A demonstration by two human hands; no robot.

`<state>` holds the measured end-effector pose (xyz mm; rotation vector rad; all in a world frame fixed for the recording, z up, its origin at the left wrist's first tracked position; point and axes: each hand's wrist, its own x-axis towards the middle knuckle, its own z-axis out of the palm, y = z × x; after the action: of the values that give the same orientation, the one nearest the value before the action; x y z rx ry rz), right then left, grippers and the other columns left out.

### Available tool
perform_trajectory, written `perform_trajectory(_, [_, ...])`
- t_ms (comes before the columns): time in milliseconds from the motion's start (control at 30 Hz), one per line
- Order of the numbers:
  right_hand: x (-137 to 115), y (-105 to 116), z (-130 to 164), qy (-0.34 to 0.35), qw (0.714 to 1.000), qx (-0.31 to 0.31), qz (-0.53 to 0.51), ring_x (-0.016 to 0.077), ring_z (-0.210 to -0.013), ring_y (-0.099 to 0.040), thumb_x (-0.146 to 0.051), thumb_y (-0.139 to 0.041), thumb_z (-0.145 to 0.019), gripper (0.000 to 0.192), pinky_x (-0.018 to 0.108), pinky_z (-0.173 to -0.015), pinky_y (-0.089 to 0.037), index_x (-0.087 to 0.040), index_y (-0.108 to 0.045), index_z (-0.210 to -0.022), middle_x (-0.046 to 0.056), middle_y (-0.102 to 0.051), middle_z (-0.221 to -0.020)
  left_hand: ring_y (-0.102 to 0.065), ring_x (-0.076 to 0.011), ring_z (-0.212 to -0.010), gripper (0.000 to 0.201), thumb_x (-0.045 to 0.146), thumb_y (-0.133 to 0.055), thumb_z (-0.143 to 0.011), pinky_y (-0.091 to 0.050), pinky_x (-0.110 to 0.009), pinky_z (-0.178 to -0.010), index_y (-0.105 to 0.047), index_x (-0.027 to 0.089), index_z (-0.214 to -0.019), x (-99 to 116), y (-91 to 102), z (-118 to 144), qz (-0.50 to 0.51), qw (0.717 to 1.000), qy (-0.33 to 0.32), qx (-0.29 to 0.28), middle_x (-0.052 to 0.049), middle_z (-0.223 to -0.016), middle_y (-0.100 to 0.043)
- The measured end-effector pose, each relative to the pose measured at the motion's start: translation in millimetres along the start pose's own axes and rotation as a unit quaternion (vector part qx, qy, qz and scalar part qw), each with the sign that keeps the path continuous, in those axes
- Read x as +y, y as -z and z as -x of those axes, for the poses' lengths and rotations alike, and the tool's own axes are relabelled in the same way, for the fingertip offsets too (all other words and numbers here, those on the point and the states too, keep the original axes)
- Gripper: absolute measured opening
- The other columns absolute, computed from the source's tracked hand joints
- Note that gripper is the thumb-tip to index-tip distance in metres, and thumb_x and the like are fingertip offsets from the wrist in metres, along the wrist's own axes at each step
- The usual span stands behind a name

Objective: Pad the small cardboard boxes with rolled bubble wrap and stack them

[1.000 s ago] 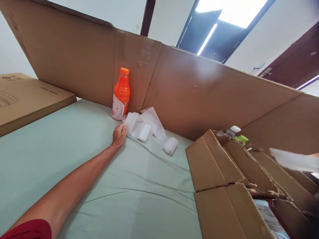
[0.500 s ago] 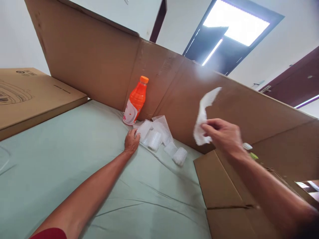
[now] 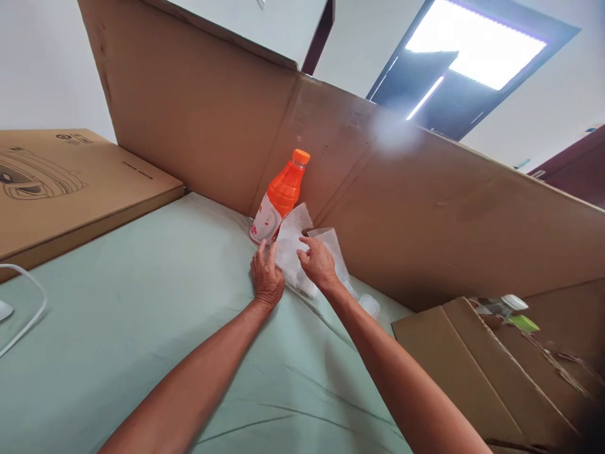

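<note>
Before us, cloth-covered surface (image 3: 142,334); cardboard wall (image 3: 203,101) along its back. On cloth, near wall, we have bottle (image 3: 283,194). Wrap sheet (image 3: 290,249) lies just right of bottle, our left hand (image 3: 268,275) at its left edge, our right hand (image 3: 319,261) over its right side. Second wrap piece (image 3: 333,244) behind and right of right hand; wrap roll (image 3: 369,306) farther right. To our far left, flat box (image 3: 104,170); cable (image 3: 40,284) nearer us. To our right, carton (image 3: 463,372), capped container (image 3: 513,304) beyond its near flap.
</note>
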<state>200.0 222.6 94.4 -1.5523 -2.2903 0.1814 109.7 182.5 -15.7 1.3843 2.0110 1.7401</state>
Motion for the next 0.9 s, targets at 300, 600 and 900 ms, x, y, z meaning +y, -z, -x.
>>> perform_trajectory(300, [14.4,-46.6,-14.1,0.102,0.977,-0.099,0.158,0.0342,-0.141,-0.042,-0.041,-0.053,-0.097,0.047,0.055,-0.108,-0.039,-0.022,-0.057,-0.141,0.016,-0.051,-0.152,-0.045,-0.0261,-0.140,0.063,0.006,-0.045,-0.076,-0.034,-0.043,-0.116,-0.053,0.016,-0.138,5.4,6.4,3.1,-0.033,0.997,-0.045,-0.044,-0.014,-0.153,-0.048])
perform_trajectory(600, [45.6,-18.2,10.0,0.048,0.993,0.001,0.109,0.0250,-0.142,-0.042,-0.036,-0.044,-0.100,0.042,0.047,-0.113,-0.035,-0.023,-0.062,-0.134,0.011,-0.045,-0.156,-0.061,-0.0281,-0.115,0.048,0.010,-0.049,-0.075,-0.042,-0.043,-0.103,-0.063,0.019,-0.120,3.8,2.7,4.9,-0.091,0.985,-0.040,-0.144,-0.011,-0.121,-0.070])
perform_trajectory(900, [153.3,7.6,125.9,-0.265,0.940,0.213,-0.009,0.0454,-0.131,-0.049,-0.050,-0.067,-0.073,0.064,0.069,-0.103,-0.034,-0.017,-0.064,-0.127,0.026,-0.047,-0.148,-0.052,-0.0295,-0.127,0.050,0.011,-0.052,-0.076,-0.035,-0.045,-0.111,-0.062,0.019,-0.124,8.6,9.9,5.6,-0.105,0.983,-0.037,-0.149,-0.012,-0.138,-0.061])
